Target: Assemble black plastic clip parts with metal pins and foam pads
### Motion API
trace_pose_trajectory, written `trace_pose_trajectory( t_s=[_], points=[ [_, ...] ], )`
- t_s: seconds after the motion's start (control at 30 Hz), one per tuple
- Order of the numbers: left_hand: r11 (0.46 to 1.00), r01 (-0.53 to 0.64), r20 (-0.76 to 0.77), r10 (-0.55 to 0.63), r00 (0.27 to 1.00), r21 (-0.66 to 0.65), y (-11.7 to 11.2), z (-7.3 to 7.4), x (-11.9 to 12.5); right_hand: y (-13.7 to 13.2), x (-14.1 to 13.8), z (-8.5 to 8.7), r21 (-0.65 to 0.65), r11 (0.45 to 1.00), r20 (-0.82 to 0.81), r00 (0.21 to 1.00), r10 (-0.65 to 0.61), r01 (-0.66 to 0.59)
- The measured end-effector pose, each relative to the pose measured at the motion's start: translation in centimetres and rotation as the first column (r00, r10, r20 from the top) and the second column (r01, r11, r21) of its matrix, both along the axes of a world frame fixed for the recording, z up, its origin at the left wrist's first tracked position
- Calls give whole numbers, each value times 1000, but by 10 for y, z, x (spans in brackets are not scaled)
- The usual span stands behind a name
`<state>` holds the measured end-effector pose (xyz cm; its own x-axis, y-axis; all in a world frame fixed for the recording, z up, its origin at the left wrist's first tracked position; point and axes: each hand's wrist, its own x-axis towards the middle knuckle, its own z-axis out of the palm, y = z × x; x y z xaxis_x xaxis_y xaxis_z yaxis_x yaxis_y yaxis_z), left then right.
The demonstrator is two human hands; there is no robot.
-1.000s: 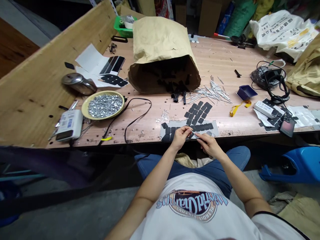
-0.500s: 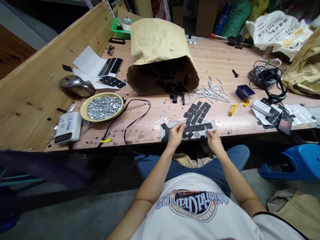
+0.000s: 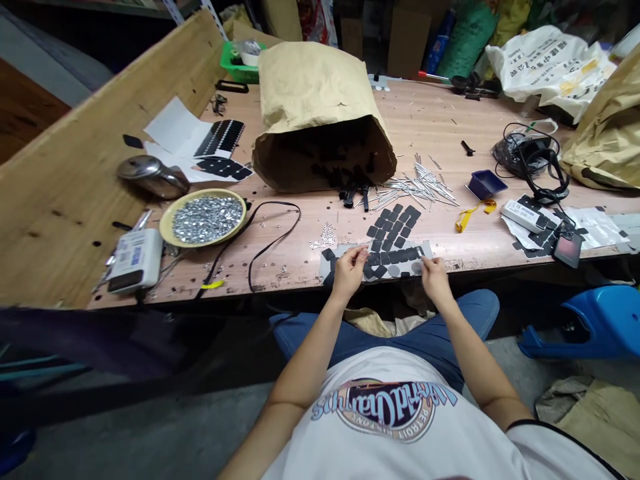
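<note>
Left hand [image 3: 347,270]: over the left part of the grey backing sheet, near the front edge of the worktop [image 3: 440,127].
Left fingers [image 3: 358,251]: curled together in a pinch; too small to tell if they grip anything.
Right hand [image 3: 436,280]: at the sheet's right end, well apart from the left hand.
Right fingers [image 3: 425,264]: bent, tips at the sheet's edge; I cannot tell if they grip it.
Grey backing sheet [image 3: 340,250]: flat on the worktop between the 2 hands, carrying black square pads [image 3: 385,257].
Loose pads [image 3: 395,223]: a close cluster just behind the sheet. A careless wrist could knock them out of place or into the sheet's rows.
Edge risk: the sheet lies close to the front edge, so a pull toward the body could drag it off onto the lap.
Steel pins [image 3: 420,188]: a loose heap beyond the pads. A reach across could scatter them or prick a hand.
Plate of silver studs [image 3: 203,220]: left of the sheet, heaped near its rim. A knock could spill studs among the tiny silver bits [image 3: 327,235].
Black cable [image 3: 260,245]: runs beside the plate. A snagged sleeve could tug it and jolt the plate.
Paper sack [image 3: 315,113]: lies on its side, black parts [image 3: 357,193] spilling from its mouth toward the pins.
</note>
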<state>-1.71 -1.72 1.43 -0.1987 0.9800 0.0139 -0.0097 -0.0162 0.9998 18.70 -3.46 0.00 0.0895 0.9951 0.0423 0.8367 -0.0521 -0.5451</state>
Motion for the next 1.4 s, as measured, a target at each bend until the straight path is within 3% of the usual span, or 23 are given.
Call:
trace_pose_trajectory(
  t_s=[0.07,0.17,0.27,0.37,0.43,0.5,0.57,0.6,0.7,0.77,0.83,0.97,1.1,1.2,1.3,1.4],
  points=[
    [1000,-16,-25,15,1000,-18,0,0,0,2,4,1,-27,1000,-63,998,5,-7],
    [1000,1,-36,-2,999,-21,1,-1,3,0,0,3,-125,966,-316,932,178,-227],
    [1000,24,-36,-24,999,5,0,-1,5,-6,-5,8,-139,959,-530,837,137,-246],
    [1000,-6,-30,6,1000,-19,-2,-3,3,-12,-3,16,-141,946,-628,765,142,-292],
    [999,-24,-47,23,999,-31,-1,-5,1,-18,-2,21,-201,872,-645,730,226,-447],
    [999,-38,-101,36,994,-20,5,-7,-1,-24,-4,22,-285,737,-619,705,347,-613],
    [998,-54,-192,51,980,-10,18,-7,-4,-31,-11,20,-348,637,-518,707,481,-688],
    [998,-64,-246,59,968,-13,28,-7,-6,-34,-16,17,-364,624,-438,719,540,-691],
    [992,-118,-418,87,904,-49,66,1,-9,-40,-29,10,-372,673,-181,761,623,-639],
    [986,-162,-545,114,830,-41,96,9,-9,-41,-35,8,-352,701,-95,768,633,-621],
    [979,-203,-649,137,749,-27,125,18,-6,-41,-37,9,-325,705,-70,759,647,-631],
    [965,-232,-775,53,629,-123,171,33,0,-40,-34,15,-300,695,-56,739,671,-654],
    [943,-276,-851,-15,524,-186,198,38,0,-41,-29,19,-292,702,-66,746,663,-650],
    [943,-201,-876,-147,458,-264,207,39,-2,-40,-29,21,-309,697,-91,750,656,-647],
    [915,-172,-853,-254,456,-364,207,38,-3,-39,-31,21,-304,687,-125,742,658,-660],
    [889,-218,-775,-204,598,-402,203,34,-10,-40,-30,22,-296,678,-162,735,659,-673]
  ],
)
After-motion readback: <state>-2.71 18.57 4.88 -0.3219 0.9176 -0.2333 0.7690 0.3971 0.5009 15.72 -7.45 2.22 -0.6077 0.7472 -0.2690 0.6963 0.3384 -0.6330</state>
